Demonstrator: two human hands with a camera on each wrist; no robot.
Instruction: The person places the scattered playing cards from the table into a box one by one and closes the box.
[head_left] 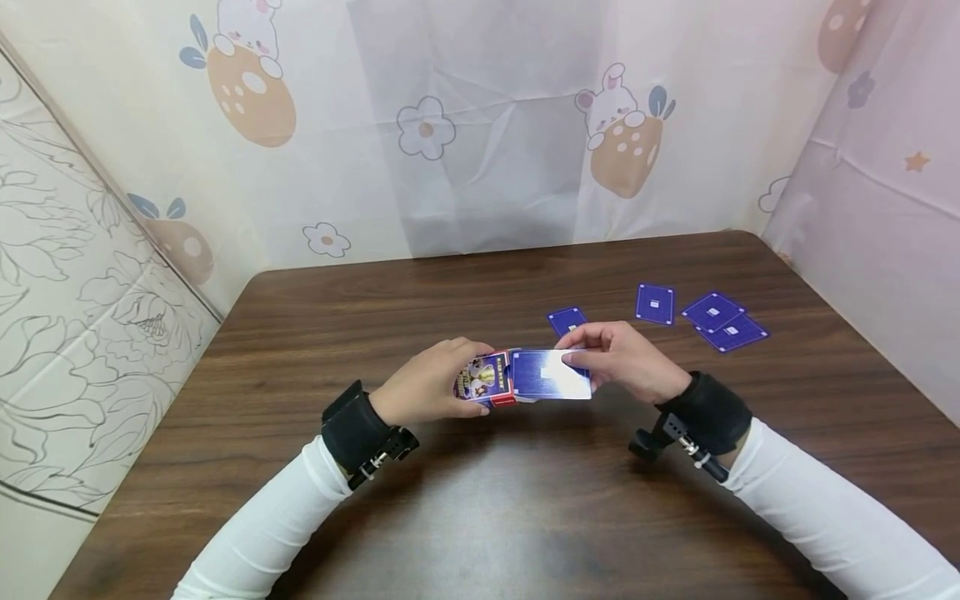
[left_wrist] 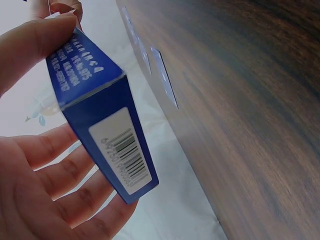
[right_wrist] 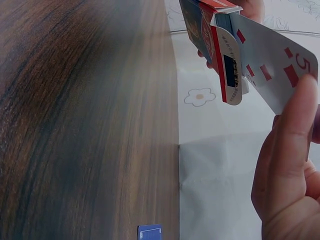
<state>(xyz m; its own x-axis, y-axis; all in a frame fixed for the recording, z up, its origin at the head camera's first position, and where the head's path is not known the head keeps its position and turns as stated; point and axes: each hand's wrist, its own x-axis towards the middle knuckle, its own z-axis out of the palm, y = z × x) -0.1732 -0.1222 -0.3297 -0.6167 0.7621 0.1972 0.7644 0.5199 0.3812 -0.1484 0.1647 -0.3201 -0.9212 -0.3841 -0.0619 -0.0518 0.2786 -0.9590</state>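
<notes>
My left hand (head_left: 431, 383) grips a blue and red card box (head_left: 483, 379) above the table, thumb on one side and fingers on the other. The barcode end of the box (left_wrist: 122, 150) faces the left wrist camera. A playing card (head_left: 551, 373), blue back up, sticks out of the box's open end on the right. My right hand (head_left: 618, 362) pinches its outer end between thumb and fingers. From below, in the right wrist view, this card (right_wrist: 270, 67) is a five of diamonds. The box's end flap (right_wrist: 230, 70) hangs open, and more cards show inside.
Several blue-backed cards lie on the brown wooden table (head_left: 360, 317). One card (head_left: 566, 320) is just behind my right hand, another card (head_left: 655, 304) farther right, and an overlapping pair of cards (head_left: 723, 321) near the right edge. A patterned curtain (head_left: 502, 183) hangs behind the table.
</notes>
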